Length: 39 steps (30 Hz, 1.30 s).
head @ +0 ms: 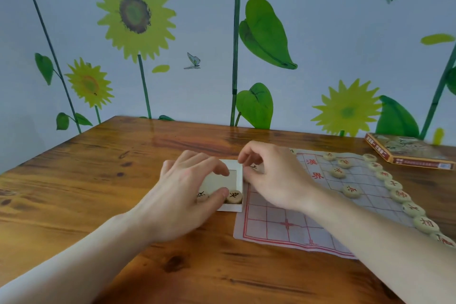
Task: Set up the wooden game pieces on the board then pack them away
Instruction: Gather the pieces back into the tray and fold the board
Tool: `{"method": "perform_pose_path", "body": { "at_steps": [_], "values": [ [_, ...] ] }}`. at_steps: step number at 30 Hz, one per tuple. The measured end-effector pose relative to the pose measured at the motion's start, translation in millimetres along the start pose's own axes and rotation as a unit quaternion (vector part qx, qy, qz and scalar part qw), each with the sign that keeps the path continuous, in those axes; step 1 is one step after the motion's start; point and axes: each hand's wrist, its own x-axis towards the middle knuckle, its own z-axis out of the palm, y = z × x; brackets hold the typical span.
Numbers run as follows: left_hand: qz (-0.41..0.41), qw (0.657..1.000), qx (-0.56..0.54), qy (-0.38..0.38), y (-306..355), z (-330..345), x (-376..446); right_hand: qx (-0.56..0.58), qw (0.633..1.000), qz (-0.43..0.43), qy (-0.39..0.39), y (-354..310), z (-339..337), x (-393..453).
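A white shallow box point(238, 181) lies on the table just left of the paper game board point(291, 224). Two round wooden pieces with black characters point(234, 196) sit in the box's near end. My left hand point(187, 192) lies over the box, thumb against a piece and fingers reaching to the box's inside. My right hand point(274, 175) is curled at the box's right rim and pinches a wooden piece point(254, 168), mostly hidden. Several red-marked pieces point(350, 191) stand on the board's right part, in a line along its edge.
The box lid point(407, 153), printed and orange-edged, lies at the far right of the wooden table point(98, 180). A wall with sunflower decals rises directly behind the table. The table's left edge runs diagonally at the left.
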Motion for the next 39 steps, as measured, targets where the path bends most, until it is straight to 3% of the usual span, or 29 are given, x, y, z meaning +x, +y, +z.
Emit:
{"method": "perform_pose_path", "body": {
  "at_steps": [5,12,22,30,35,39],
  "values": [
    [0.019,0.999,0.038,-0.015,30,21,46,-0.062,0.996,0.066,0.024,38,-30,5],
    [-0.039,0.991,0.098,-0.076,44,40,90,-0.092,0.981,0.169,-0.002,74,-53,9],
    [-0.052,0.982,0.112,-0.143,39,41,97,-0.113,0.978,0.173,-0.027,83,-44,8],
    [-0.024,0.976,0.142,-0.162,33,38,96,-0.119,0.982,0.148,0.018,85,-42,16],
    [-0.070,0.992,0.039,-0.093,29,28,105,-0.105,0.988,0.115,0.018,81,-39,36],
    [-0.082,0.994,0.039,-0.066,30,44,108,-0.124,0.986,0.107,-0.028,81,-33,45]
  ]
}}
